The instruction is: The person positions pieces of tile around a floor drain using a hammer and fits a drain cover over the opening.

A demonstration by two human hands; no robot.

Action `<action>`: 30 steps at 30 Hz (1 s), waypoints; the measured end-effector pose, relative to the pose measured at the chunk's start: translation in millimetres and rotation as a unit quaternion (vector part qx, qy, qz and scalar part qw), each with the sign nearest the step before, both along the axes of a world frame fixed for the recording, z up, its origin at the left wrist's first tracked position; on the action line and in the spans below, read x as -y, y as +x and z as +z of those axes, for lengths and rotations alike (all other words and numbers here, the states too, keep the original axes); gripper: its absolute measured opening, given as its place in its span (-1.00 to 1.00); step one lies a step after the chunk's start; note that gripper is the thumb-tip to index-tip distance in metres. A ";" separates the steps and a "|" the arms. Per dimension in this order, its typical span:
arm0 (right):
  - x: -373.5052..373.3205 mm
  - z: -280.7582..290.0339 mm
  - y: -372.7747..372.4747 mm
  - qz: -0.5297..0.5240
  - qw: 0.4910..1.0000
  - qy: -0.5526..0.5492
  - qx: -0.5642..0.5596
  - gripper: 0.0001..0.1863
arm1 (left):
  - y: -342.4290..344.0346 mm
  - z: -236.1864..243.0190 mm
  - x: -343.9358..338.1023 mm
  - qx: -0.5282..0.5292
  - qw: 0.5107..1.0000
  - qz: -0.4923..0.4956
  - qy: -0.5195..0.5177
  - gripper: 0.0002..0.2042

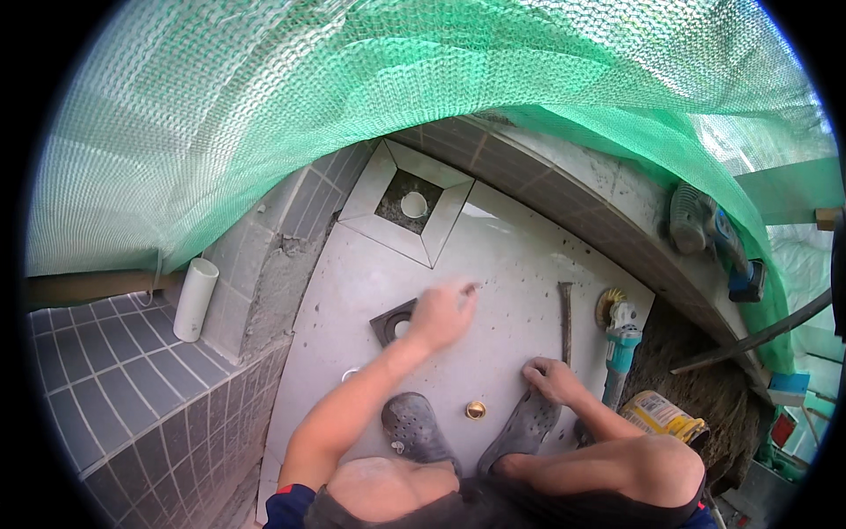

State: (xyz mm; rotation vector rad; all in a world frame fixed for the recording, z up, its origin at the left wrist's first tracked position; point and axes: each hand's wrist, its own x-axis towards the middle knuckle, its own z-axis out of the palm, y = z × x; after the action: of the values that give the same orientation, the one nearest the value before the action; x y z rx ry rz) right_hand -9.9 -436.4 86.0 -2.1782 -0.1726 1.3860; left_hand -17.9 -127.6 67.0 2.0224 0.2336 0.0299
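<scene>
My left hand (445, 313) is over the pale floor slab, its fingers smeared by motion and a small dark spot at their tips. It partly covers a dark square drain piece (382, 330) with a round hole. On the toe of my right grey clog (526, 421) rests my right hand (551, 381), fingers loosely bent, with no object visible in it. A rusty metal bar (566, 317) lies just beyond that hand. Between my clogs sits a round brass fitting (476, 410). Ahead, a tile-framed square opening (388, 208) surrounds a white pipe end (413, 204).
An angle grinder (624, 344) with a wire wheel and a yellow bucket (663, 414) stand at the right. A white pipe piece (196, 300) is upright on the grey tiled ledge (106, 353). Green netting (397, 70) hangs ahead. Tools (718, 234) lie on the right ledge.
</scene>
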 end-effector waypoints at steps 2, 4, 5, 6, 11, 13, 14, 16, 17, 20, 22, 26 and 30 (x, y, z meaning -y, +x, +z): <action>-4.3 4.4 0.5 0.001 1.000 -0.009 0.000 -0.61 | 29.4 -16.7 -31.5 -0.048 0.989 0.112 -0.088 -0.79; 0.4 1.0 -1.2 -0.008 1.000 -0.008 0.003 -0.61 | 79.6 -19.2 -75.4 -0.134 0.907 0.217 -0.337 -0.72; -2.9 -0.7 -2.9 -0.004 1.000 0.000 0.000 -0.61 | 95.5 -29.4 -101.3 -0.108 0.847 0.279 -0.440 -0.73; -7.2 -0.5 -4.4 0.002 1.000 -0.002 -0.006 -0.61 | 107.4 -40.1 -122.3 -0.078 0.771 0.336 -0.535 -0.74; -1.6 8.2 -3.4 -0.012 0.999 -0.031 0.002 -0.60 | 167.5 -46.0 -130.1 -0.110 0.668 0.453 -0.580 -0.85; 2.3 9.1 -3.0 -0.018 0.999 -0.036 0.008 -0.59 | 177.1 -47.6 -129.2 -0.124 0.658 0.473 -0.572 -0.88; 4.1 8.6 -3.4 -0.024 0.999 -0.038 0.005 -0.59 | 178.5 -48.5 -132.2 -0.130 0.662 0.474 -0.566 -0.90; 6.9 9.1 -3.1 -0.037 0.998 -0.043 -0.001 -0.59 | 181.4 -48.9 -128.4 -0.145 0.684 0.466 -0.542 -0.91; 8.1 10.5 -2.5 -0.044 0.998 -0.046 -0.002 -0.59 | 181.3 -48.4 -123.7 -0.154 0.702 0.456 -0.524 -0.91; 10.0 9.8 -2.4 -0.054 0.998 -0.044 -0.002 -0.59 | 184.4 -50.1 -117.7 -0.138 0.739 0.452 -0.480 -0.92; 8.6 9.3 -2.8 -0.055 0.998 -0.039 -0.004 -0.59 | 185.0 -54.1 -117.7 -0.113 0.761 0.458 -0.446 -0.92; 11.6 5.2 -3.8 -0.056 0.998 -0.036 -0.004 -0.59 | 188.8 -50.9 -108.3 -0.077 0.788 0.478 -0.380 -0.96; 12.3 2.8 -5.1 -0.053 0.998 -0.021 0.002 -0.60 | 185.6 -41.8 -103.0 -0.033 0.777 0.501 -0.379 -0.88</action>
State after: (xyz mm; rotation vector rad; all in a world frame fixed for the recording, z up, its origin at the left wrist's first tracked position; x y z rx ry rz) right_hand -15.1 -448.6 88.8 -2.1912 -0.0292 1.3388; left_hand 167.7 -24.6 25.2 0.9057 1.1541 0.4602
